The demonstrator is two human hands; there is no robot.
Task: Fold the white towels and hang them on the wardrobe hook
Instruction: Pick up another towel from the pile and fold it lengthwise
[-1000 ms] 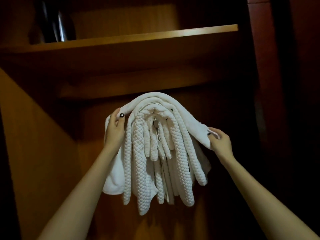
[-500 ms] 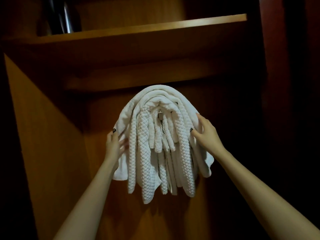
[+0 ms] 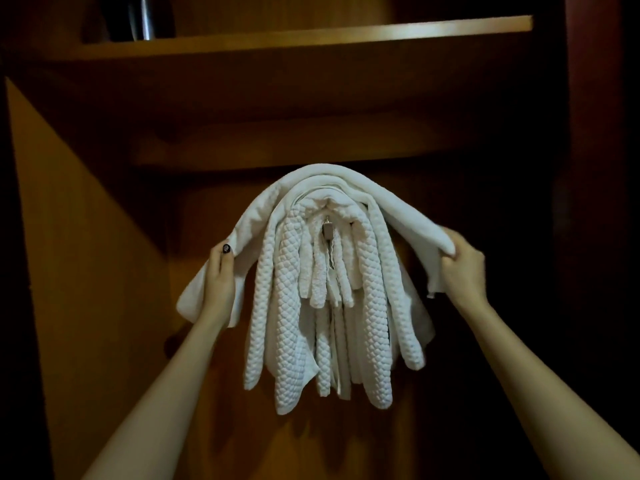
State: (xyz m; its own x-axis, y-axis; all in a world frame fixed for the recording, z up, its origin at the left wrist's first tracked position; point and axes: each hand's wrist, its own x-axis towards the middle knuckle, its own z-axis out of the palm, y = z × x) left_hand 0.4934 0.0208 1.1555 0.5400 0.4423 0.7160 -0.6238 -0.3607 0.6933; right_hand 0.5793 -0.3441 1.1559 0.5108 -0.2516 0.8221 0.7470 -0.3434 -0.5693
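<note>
Several white towels (image 3: 287,306) hang folded over a small metal wardrobe hook (image 3: 327,231), whose tip shows between the inner layers. The outermost smooth towel (image 3: 388,209) drapes over the textured ones like an arch. My left hand (image 3: 219,275) grips its left side, thumb on the front. My right hand (image 3: 462,268) is closed on its right edge and holds it lifted out to the side. Both arms reach up from the bottom corners.
A wooden shelf (image 3: 311,36) runs across the top of the wardrobe, with a dark metal object (image 3: 138,15) on it at the left. Below it sits a wooden rail (image 3: 277,143). The left side panel (image 3: 76,271) is close; the right side is dark.
Both hands moved outward and took hold of the outer towel's sides. The right hand went from resting on the bundle to lifting the right edge out.
</note>
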